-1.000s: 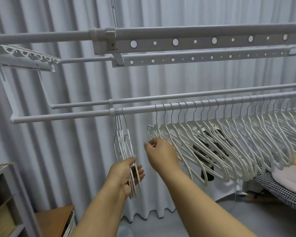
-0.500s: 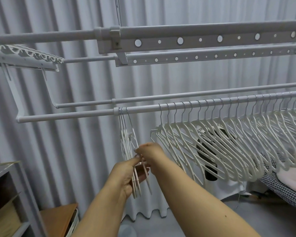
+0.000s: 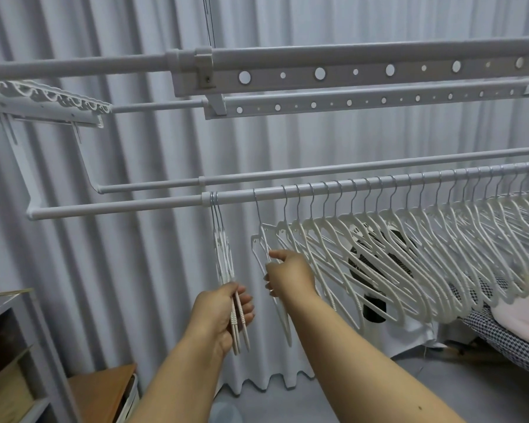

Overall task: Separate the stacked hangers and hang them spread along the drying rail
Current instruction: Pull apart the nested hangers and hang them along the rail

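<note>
A small stack of white hangers (image 3: 223, 257) hangs bunched on the grey drying rail (image 3: 135, 203) near its joint. My left hand (image 3: 223, 315) grips the lower ends of that stack. A single white hanger (image 3: 261, 239) hangs on the rail a little to the right of the stack, and my right hand (image 3: 290, 274) holds its lower arm. Further right, several white hangers (image 3: 409, 239) are spread evenly along the rail to the frame's edge.
A second thin rail (image 3: 318, 172) runs just behind, and perforated rack bars (image 3: 348, 74) are overhead. Grey curtains hang behind. A black fan (image 3: 379, 257) stands behind the hangers. A wooden shelf unit (image 3: 19, 361) is at lower left, a checked cushion (image 3: 501, 334) at lower right.
My right hand took one hanger off the stack and slid it right along the rail, toward the spread row. My left hand kept hold of the remaining stack.
</note>
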Motion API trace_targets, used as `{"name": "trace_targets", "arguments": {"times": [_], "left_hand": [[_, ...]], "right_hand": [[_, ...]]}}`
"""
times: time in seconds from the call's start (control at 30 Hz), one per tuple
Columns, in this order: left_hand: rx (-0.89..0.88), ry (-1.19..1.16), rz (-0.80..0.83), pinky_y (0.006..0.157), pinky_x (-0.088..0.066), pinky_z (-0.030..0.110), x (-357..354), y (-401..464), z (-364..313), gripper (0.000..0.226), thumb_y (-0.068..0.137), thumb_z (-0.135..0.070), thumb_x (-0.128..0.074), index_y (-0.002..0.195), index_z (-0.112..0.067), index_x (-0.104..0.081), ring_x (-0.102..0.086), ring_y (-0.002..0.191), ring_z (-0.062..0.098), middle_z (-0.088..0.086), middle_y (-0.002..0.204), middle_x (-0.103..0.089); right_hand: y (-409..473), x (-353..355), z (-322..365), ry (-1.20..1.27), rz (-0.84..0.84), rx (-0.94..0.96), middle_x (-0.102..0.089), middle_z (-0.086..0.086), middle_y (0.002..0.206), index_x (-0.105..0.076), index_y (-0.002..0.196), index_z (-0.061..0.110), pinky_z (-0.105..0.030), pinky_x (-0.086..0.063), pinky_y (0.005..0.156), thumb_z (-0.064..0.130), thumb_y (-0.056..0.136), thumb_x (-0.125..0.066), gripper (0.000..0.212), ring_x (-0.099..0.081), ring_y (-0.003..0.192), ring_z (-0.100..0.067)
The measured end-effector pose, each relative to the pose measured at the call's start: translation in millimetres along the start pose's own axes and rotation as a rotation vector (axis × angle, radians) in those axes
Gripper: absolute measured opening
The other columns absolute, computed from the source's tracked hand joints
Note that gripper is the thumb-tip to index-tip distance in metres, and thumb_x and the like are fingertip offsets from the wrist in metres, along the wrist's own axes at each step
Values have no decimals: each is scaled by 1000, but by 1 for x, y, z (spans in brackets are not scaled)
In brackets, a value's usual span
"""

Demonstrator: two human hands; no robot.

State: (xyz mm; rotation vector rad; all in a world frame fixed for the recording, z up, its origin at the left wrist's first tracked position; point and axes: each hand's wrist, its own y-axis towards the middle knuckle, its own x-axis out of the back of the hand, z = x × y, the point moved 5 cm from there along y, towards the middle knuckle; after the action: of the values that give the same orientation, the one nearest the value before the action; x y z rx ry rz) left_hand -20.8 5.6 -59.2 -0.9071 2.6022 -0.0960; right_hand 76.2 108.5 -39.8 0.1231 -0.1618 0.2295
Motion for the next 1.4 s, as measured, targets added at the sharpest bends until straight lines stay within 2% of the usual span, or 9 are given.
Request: {"name": "trace_targets", "arguments": {"times": [0.27,0.5,0.67,0.97,1.07,1.17,1.23,1.3,1.4], "left_hand": [[7,8,-11,35,-37,15,2,1,-1,27,101,-16,-47,81,0,-56,-43,51,18,11,64,-47],[-2,17,-14,36,-39,17,3,-2,-2,27,100,-15,-47,80,1,-57,-46,49,18,12,62,-50],[-6,30,-37,34,-43,19,5,0,-2,27,100,-16,-48,84,3,-59,-53,37,14,12,59,-56],[8,26,-24,35,-41,15,2,-5,-3,26,100,-15,-48,81,0,-58,-50,37,13,11,63,-53],[11,22,-30,34,-41,15,1,-6,-3,27,100,-16,-48,82,0,-58,-51,35,12,11,63,-53],[6,29,-44,35,-43,16,1,-7,-4,25,100,-16,-49,86,2,-58,-53,34,12,13,63,-56],[4,43,-56,35,-45,18,1,-9,-4,27,99,-17,-51,84,4,-58,-57,38,15,15,65,-59],[8,55,-61,36,-47,20,1,-12,-4,31,99,-18,-52,80,6,-57,-61,51,20,18,69,-62],[22,48,-42,42,-52,25,0,-16,-4,29,101,-19,-48,89,6,-56,-65,65,27,22,79,-65]], "right_hand": [[2,6,-4,50,-15,-27,-66,-10,74,-56,130,17,-35,-60,61,8,90,-47,42,-63,57,-24],[-1,14,-3,53,-26,-17,-65,-7,75,-56,131,17,-28,-52,52,7,91,-46,42,-62,58,-19],[-1,17,-3,31,-28,-16,-65,-8,75,-56,131,16,-32,-58,61,6,90,-47,43,-64,60,-21],[-2,19,-1,-14,-29,-9,-66,-8,79,-58,128,17,-40,-61,67,9,89,-48,41,-64,58,-24],[-10,23,6,-133,-50,53,-70,-9,99,-56,132,16,-41,-59,76,12,88,-49,45,-69,76,-27],[-26,32,25,-489,-163,193,-64,-11,118,-57,128,11,-32,-49,81,18,90,-50,39,-62,104,-30],[-38,33,40,-665,-269,317,-60,-9,122,-57,126,12,-33,-46,81,23,92,-49,37,-56,110,-28],[-45,29,51,-670,-304,417,-60,-6,121,-57,126,14,-31,-44,80,27,93,-49,36,-55,110,-25],[-43,17,54,-463,-152,365,-66,-3,111,-60,117,16,-26,-40,71,31,95,-49,29,-58,93,-19]]}}
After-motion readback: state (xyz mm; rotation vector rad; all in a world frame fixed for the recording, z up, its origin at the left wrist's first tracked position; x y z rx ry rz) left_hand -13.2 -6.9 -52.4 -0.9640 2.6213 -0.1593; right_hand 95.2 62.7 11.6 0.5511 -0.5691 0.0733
